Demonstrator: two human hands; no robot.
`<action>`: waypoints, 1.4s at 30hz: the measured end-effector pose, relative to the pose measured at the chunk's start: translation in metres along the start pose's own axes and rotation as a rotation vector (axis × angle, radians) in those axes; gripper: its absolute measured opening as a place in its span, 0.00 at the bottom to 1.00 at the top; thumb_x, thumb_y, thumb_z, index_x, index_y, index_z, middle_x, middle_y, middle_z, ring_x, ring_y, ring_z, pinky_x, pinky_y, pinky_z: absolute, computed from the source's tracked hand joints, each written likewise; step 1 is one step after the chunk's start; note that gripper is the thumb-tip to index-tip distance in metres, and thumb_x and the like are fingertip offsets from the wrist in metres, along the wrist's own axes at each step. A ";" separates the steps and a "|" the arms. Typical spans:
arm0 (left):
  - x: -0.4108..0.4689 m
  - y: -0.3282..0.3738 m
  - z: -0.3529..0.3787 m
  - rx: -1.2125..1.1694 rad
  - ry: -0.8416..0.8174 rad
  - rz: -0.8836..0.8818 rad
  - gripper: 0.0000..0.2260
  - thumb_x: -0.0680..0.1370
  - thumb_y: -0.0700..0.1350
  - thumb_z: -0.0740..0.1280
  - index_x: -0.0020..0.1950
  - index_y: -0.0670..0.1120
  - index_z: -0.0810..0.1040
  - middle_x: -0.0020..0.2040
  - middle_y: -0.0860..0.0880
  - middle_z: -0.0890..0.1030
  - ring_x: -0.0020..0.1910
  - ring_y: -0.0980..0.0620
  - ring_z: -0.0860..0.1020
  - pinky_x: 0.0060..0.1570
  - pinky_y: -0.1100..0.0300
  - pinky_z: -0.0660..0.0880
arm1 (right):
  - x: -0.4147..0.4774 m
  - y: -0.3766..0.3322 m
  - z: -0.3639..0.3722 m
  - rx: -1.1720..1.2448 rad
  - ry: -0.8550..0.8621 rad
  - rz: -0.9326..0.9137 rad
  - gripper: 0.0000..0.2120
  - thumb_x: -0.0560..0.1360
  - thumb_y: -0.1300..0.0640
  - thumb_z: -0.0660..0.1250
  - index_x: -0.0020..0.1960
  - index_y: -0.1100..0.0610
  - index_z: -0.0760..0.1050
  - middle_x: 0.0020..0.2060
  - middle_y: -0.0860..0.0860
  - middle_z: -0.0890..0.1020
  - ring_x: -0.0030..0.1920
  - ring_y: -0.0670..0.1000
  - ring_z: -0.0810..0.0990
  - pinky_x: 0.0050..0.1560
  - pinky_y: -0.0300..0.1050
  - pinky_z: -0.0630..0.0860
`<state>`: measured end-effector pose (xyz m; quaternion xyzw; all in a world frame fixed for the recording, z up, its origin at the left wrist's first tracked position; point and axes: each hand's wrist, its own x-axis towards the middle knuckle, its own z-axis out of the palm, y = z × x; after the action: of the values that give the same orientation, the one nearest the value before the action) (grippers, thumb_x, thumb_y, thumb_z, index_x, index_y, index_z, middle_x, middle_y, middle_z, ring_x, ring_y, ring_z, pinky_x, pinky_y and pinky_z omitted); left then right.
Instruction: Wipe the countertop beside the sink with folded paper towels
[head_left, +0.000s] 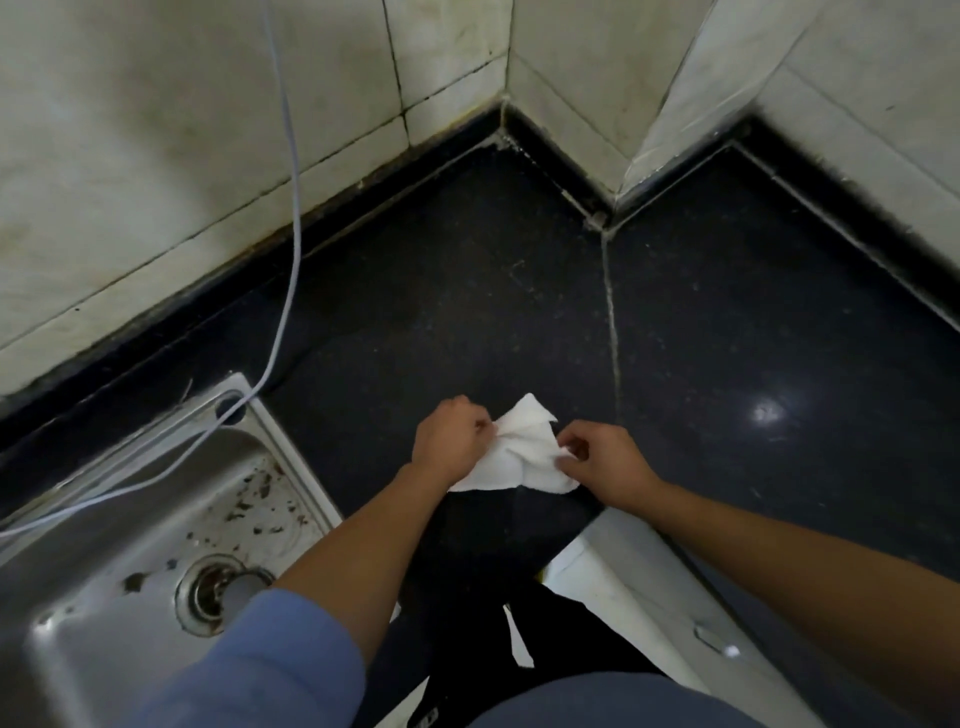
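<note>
Folding comes first: in the head view, low centre, the left hand (451, 441) and right hand (605, 464) each pinch an edge of the rumpled paper towel (522, 457) above the dark countertop (519, 291), right of the sink (145, 525). Best to square it into a flat pad before pressing down.

I see a blue sleeve (270, 660) covering the left arm near the elbow, the right forearm (779, 540) bare, a blue shirt front (597, 701) and black trousers (467, 597) below. The left hand (449, 441) and right hand (605, 465) are bare.
</note>
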<state>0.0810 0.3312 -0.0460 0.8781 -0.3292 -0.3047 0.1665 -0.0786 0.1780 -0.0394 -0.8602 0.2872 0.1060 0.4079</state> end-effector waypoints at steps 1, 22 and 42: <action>0.000 0.001 0.001 -0.032 0.038 -0.033 0.09 0.78 0.48 0.63 0.47 0.46 0.81 0.46 0.47 0.77 0.46 0.48 0.76 0.41 0.56 0.72 | 0.000 0.003 -0.006 0.043 0.035 0.031 0.07 0.69 0.60 0.74 0.44 0.53 0.79 0.36 0.45 0.78 0.35 0.42 0.75 0.38 0.34 0.70; 0.012 0.033 0.021 -0.060 0.112 -0.038 0.09 0.79 0.47 0.62 0.43 0.46 0.78 0.42 0.48 0.77 0.40 0.49 0.76 0.36 0.56 0.73 | -0.010 0.041 -0.054 0.063 0.074 0.004 0.15 0.70 0.59 0.75 0.37 0.49 0.69 0.34 0.43 0.75 0.34 0.41 0.72 0.35 0.33 0.67; -0.044 -0.020 0.013 -0.200 0.337 -0.475 0.13 0.76 0.52 0.67 0.57 0.48 0.72 0.52 0.47 0.76 0.49 0.47 0.77 0.45 0.53 0.75 | 0.042 0.000 -0.023 0.318 -0.105 0.300 0.37 0.67 0.57 0.78 0.71 0.54 0.64 0.44 0.55 0.83 0.45 0.52 0.82 0.49 0.47 0.78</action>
<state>0.0562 0.3743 -0.0468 0.9479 -0.0507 -0.2161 0.2284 -0.0458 0.1441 -0.0418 -0.7260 0.4034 0.1635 0.5324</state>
